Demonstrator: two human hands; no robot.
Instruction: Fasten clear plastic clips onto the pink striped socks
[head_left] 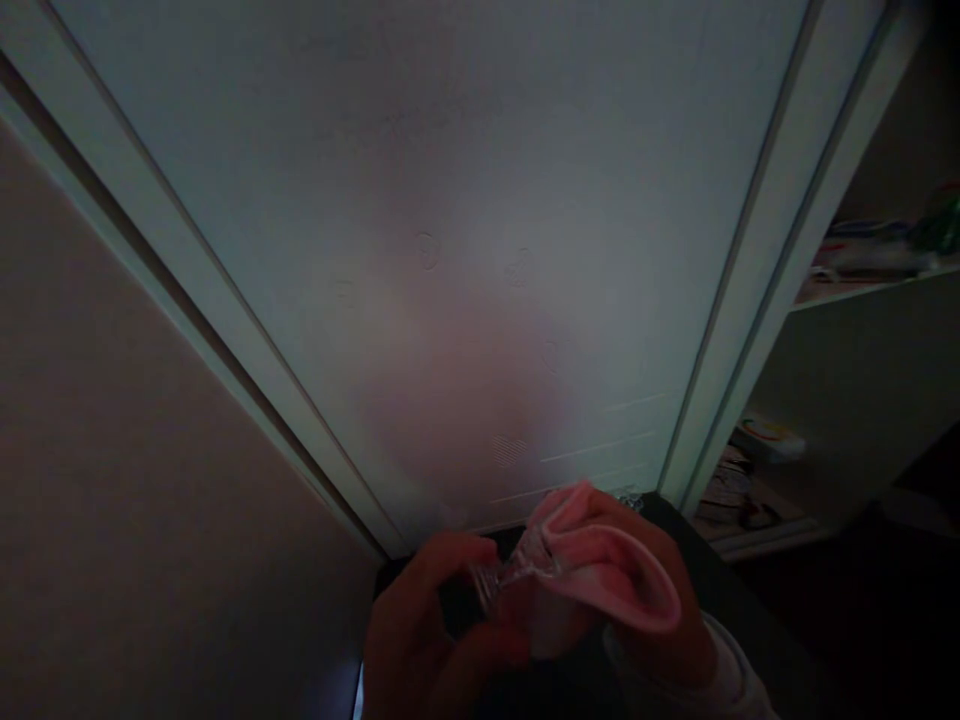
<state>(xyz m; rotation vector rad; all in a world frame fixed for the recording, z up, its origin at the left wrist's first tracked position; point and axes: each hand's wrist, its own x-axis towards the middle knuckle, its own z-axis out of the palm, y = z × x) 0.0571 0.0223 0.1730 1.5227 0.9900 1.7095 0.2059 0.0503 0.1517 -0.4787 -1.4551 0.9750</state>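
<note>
In dim light at the lower middle of the head view, a small clear stemmed glass lies tilted between my hands. My left hand has its fingers and thumb closed about the round foot of the glass. A pink cloth covers the bowl end, with one edge folded into a loose loop. My right hand grips this cloth around the bowl, and its fingers are mostly hidden behind the fabric. Beneath both hands is a dark surface.
A glossy pale panel with faint raised marks and blurred reflections rises just beyond my hands, framed by light strips. A plain wall or side panel stands left. Open shelves on the right hold assorted items, including a small white box.
</note>
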